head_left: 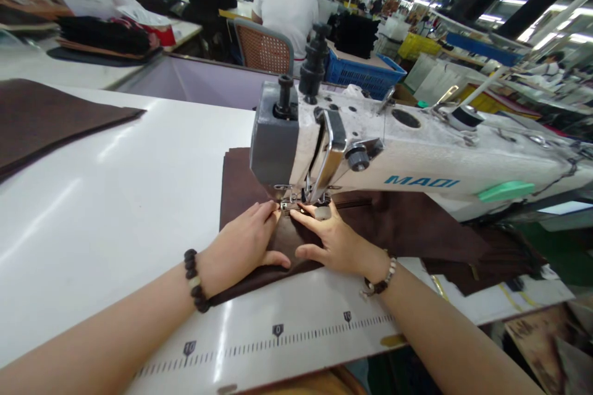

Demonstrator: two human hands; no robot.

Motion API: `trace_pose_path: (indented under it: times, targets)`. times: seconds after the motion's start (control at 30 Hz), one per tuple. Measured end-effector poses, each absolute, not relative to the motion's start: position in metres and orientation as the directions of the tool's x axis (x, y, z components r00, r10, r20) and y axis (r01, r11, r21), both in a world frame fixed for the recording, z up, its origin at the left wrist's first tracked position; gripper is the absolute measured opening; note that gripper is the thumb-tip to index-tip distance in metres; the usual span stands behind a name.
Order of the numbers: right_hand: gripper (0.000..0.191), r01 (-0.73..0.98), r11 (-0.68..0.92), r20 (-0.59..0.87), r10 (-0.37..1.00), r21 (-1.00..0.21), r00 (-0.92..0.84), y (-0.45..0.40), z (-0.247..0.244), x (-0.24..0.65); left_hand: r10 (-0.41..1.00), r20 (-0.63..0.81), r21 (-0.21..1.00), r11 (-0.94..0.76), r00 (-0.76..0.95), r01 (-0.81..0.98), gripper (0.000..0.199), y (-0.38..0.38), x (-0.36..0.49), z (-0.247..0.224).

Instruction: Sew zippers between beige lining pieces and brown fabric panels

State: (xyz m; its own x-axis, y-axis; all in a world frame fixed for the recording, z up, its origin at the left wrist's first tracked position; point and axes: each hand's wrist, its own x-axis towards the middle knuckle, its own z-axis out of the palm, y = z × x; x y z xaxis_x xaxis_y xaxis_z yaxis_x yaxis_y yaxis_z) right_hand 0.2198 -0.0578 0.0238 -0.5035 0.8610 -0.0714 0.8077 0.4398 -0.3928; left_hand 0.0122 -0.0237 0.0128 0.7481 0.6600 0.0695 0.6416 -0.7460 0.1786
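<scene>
A dark brown leather-like panel [398, 222] lies flat under the needle of a sewing machine [393, 148]. On its left part rests my left hand [245, 247], fingers stretched toward the presser foot [290, 204] and thumb spread toward me. My right hand [340, 237] presses on the panel just right of the foot, its fingers apart and the thumb pointing left. A pale band [323, 213] sits on one right finger. A dark zipper-like strip [354, 202] runs along the panel behind the right fingertips. The needle tip is too small to make out.
A stack of brown panels [50, 120] lies at the table's left. More brown pieces [491, 259] hang near the right edge. A printed ruler scale [278, 338] runs along the front. Beyond the table are a blue crate [364, 74], a chair [264, 46] and a seated person [287, 6].
</scene>
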Motion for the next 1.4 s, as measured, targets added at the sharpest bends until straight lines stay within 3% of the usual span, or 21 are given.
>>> trace_pose_path:
  times: [0.13,0.2,0.3,0.33,0.47,0.6,0.7,0.87,1.03,1.13,1.27,1.4]
  targets:
    - [0.098,0.768,0.538,-0.081,0.799,-0.346,-0.596,-0.058,0.029,0.227,0.680,0.029,0.176,-0.725,0.733,0.665,0.065,-0.023,0.013,0.019]
    - [0.086,0.764,0.583,-0.013,0.792,-0.276,-0.610,-0.063,0.030,0.227,0.682,0.019,0.179,-0.722,0.731,0.669,0.062,-0.023,0.013,0.020]
    - [0.031,0.729,0.672,0.164,0.740,-0.133,-0.652,-0.073,0.027,0.224,0.686,0.024,0.175,-0.719,0.727,0.673,0.054,-0.020,0.013,0.021]
    - [0.021,0.717,0.692,0.228,0.714,-0.082,-0.662,-0.076,0.025,0.223,0.688,0.019,0.173,-0.717,0.726,0.675,0.050,-0.019,0.013,0.021]
    - [0.027,0.741,0.670,0.371,0.678,0.044,-0.635,-0.082,0.017,0.222,0.686,0.000,0.190,-0.715,0.728,0.673,0.040,-0.014,0.012,0.022]
    - [0.033,0.817,0.562,0.297,0.764,0.129,-0.572,-0.078,0.019,0.226,0.681,-0.007,0.200,-0.717,0.732,0.668,0.034,-0.012,0.011,0.023]
    - [0.029,0.830,0.548,0.306,0.777,0.104,-0.551,-0.076,0.027,0.228,0.667,0.003,0.197,-0.731,0.745,0.653,0.033,-0.011,0.011,0.024]
    - [0.025,0.793,0.608,0.294,0.768,-0.051,-0.570,-0.083,0.033,0.219,0.655,0.002,0.194,-0.742,0.756,0.642,0.030,-0.010,0.011,0.025]
    - [0.029,0.750,0.662,0.237,0.726,0.016,-0.645,-0.091,0.026,0.209,0.647,-0.007,0.198,-0.747,0.763,0.635,0.043,-0.009,0.007,0.028]
    - [0.023,0.771,0.632,0.224,0.766,-0.082,-0.603,-0.089,0.026,0.202,0.627,-0.024,0.215,-0.757,0.778,0.617,0.047,-0.006,0.004,0.029]
    - [0.032,0.822,0.535,0.086,0.844,-0.194,-0.529,-0.090,0.028,0.190,0.598,-0.025,0.212,-0.780,0.801,0.588,0.051,-0.003,0.002,0.030]
    - [0.046,0.691,0.700,0.048,0.708,-0.181,-0.705,-0.106,0.033,0.188,0.595,0.003,0.169,-0.792,0.804,0.586,0.062,-0.008,0.004,0.026]
